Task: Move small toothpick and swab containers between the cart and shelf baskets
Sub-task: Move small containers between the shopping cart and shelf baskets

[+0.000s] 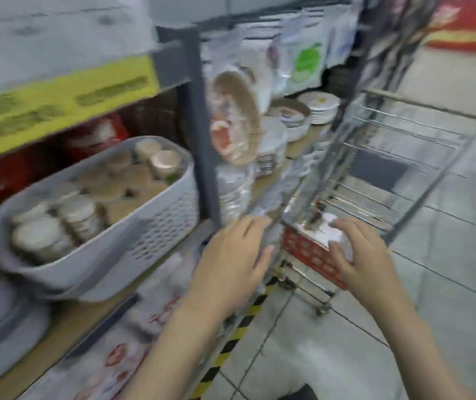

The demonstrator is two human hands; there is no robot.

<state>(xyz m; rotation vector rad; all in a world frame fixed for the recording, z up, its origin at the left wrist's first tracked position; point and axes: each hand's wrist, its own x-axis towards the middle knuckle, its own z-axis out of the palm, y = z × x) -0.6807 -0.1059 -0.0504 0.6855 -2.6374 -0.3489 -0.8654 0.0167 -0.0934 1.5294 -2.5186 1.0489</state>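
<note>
Nearest the camera, both forearms reached forward toward the wire cart (398, 145) parked beside the shelf. The left hand (232, 255) was spread, fingers relaxed and roughly straight, fingertips hovering at the cart's near corner and holding nothing that could be made out. The right hand (366, 255), at about three o'clock from the left, had its fingers curled around a small white container (336, 233) at the top of a red box (308, 251) in the cart's bottom; blur hid whether the grip had actually closed or the fingers were only cupping it.

The step in hand looked like a pickup from the cart, with the transfer to the shelf not yet begun. The next move probably called for firming the pinch on the white container, lifting it clear of the cart's wires, and carrying it toward ten o'clock.

There, well apart from both hands, sat the grey plastic basket (150, 226) on the wooden shelf (66, 321), already crowded with round lidded containers (165, 163). Free room seemed scarce, so a slot among the lids would need choosing.

Farther off, at twelve o'clock, stacked paper plates (321, 106) and hanging packets (307, 63) filled the next bay.
</note>
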